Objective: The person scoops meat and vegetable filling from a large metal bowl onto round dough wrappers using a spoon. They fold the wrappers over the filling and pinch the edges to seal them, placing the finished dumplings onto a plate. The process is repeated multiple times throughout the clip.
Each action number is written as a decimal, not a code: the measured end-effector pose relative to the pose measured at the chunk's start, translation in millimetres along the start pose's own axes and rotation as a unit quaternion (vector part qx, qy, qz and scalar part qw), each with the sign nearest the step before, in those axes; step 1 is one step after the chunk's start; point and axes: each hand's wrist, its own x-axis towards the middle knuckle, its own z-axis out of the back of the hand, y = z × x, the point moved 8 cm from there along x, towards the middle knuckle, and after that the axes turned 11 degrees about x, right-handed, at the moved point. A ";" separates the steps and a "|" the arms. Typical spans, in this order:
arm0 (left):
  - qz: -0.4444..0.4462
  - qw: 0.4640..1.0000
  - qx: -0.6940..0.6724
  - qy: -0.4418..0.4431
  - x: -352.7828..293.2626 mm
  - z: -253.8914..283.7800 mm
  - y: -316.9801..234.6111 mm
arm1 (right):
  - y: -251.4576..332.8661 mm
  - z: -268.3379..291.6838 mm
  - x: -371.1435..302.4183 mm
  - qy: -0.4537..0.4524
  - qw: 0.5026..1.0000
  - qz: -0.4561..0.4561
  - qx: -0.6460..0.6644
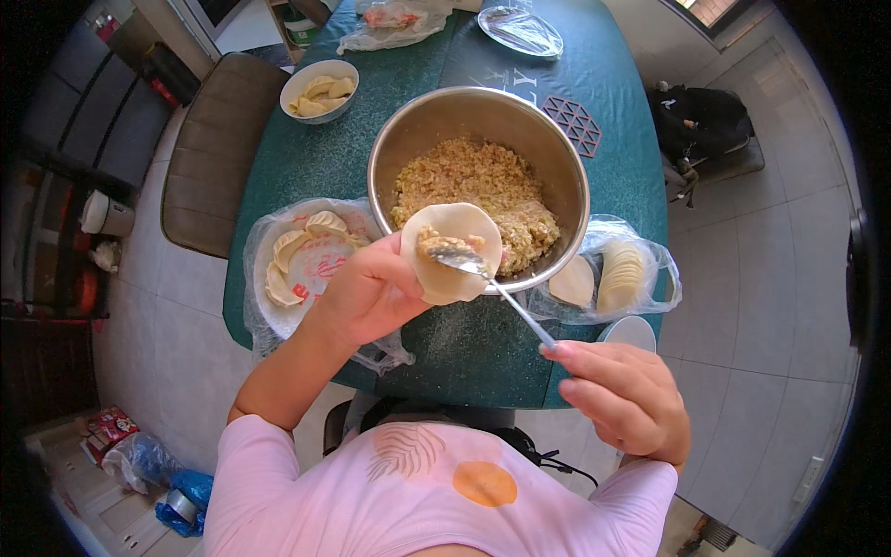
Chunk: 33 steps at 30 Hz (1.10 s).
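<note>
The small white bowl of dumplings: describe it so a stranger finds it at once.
Start at the big steel bowl of filling on the green table. Look to its far left, near the table edge: the small white bowl. Unlike the bag-lined plate nearer the person, it is deep and unwrapped.

Clear plastic bag [640,269] w/ round wrappers, right of bowl. Clear bag [255,278] around plate w/ red print, left. Crumpled bag [390,23] at table's far end. Red-white packet [109,429] on floor, lower left.

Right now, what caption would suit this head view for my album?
Left hand cups a round dumpling wrapper while the right hand spoons filling onto it with a spoon above a steel bowl.
</note>
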 end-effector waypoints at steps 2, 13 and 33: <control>-0.017 1.000 -0.008 0.005 -0.3 -1.6 -1.5 | -3.5 1.3 -0.4 -0.013 1.000 -0.009 0.008; -0.116 0.981 -0.034 -0.149 -49.3 42.9 -25.4 | -105.7 -3.8 7.5 -0.130 0.976 -0.169 -0.047; -0.129 0.979 0.002 -0.160 -72.2 50.8 -29.9 | -176.8 -23.2 -10.7 -0.319 0.761 -0.416 0.382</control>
